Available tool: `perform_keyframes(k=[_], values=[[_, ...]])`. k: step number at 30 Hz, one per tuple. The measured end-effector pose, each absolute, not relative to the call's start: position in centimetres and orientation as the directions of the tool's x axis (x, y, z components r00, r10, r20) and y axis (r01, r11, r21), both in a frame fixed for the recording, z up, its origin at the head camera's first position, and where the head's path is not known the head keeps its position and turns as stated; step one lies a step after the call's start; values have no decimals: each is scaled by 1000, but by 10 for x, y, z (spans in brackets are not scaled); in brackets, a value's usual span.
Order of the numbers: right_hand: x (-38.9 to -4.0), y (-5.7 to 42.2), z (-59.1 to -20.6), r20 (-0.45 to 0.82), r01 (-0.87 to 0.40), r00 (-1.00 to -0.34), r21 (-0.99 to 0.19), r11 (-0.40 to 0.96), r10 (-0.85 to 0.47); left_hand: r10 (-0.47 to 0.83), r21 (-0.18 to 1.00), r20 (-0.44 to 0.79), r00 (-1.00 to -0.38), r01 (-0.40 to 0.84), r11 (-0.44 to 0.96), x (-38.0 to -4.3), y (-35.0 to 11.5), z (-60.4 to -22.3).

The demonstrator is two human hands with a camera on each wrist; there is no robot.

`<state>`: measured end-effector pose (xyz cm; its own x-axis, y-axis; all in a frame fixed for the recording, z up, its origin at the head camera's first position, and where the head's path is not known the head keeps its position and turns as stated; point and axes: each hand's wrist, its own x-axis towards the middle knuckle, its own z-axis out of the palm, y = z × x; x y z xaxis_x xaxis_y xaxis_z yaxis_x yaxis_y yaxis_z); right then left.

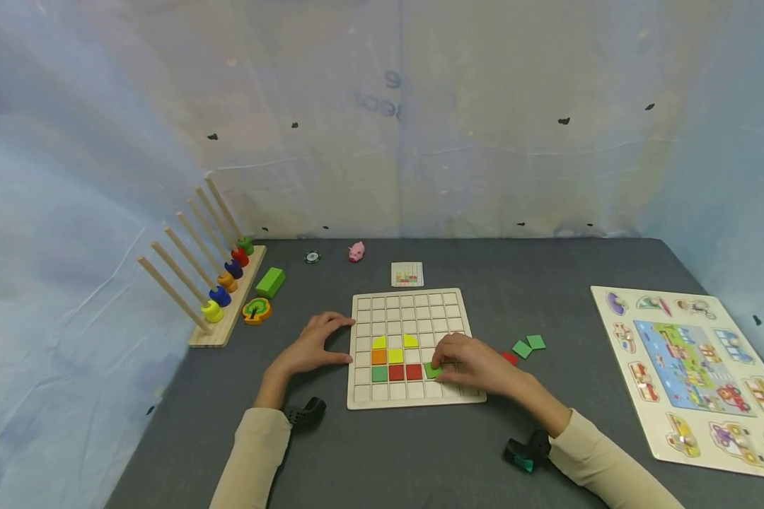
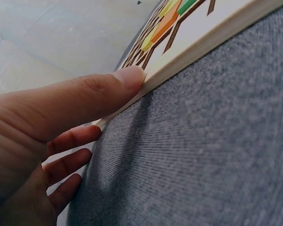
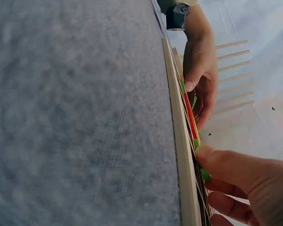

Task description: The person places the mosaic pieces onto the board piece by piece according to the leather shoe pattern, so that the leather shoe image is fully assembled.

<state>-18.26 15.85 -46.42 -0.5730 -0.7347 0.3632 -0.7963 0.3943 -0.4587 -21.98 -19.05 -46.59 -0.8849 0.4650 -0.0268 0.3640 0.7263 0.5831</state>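
Note:
A wooden grid board (image 1: 366, 397) lies flat on the table with yellow, orange, red and green tiles in some of its squares. At its left edge my left hand (image 1: 315, 345) touches the rim with thumb and forefinger spread; the thumb (image 2: 104, 92) lies straight against the edge in the left wrist view. Over the board's lower right part, my right hand (image 1: 474, 364) pinches a green square tile (image 1: 431, 371) between thumb and fingers, right of two red tiles (image 1: 404, 372). In the right wrist view the thumb (image 3: 226, 165) partly hides that green tile (image 3: 205, 173).
Loose green tiles (image 1: 528, 346) and a red tile (image 1: 510, 358) lie right of the board. A pattern card (image 1: 407, 274) and a pink pig (image 1: 356, 252) sit behind it. Left stand a peg rack (image 1: 226, 322), a green block (image 1: 270, 282) and a tree piece (image 1: 257, 310); far right, a picture puzzle (image 1: 649, 424).

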Motion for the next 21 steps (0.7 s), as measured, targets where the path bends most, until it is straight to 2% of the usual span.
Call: perform_keyframes(k=[15, 21], values=[[-183, 155, -471, 442, -821, -524, -491, 292, -728, 478, 589, -24, -878, 374, 716, -219, -191, -465], [-183, 154, -472, 452, -835, -509, -465, 294, -732, 475, 591, -20, -880, 373, 715, -219, -191, -466]])
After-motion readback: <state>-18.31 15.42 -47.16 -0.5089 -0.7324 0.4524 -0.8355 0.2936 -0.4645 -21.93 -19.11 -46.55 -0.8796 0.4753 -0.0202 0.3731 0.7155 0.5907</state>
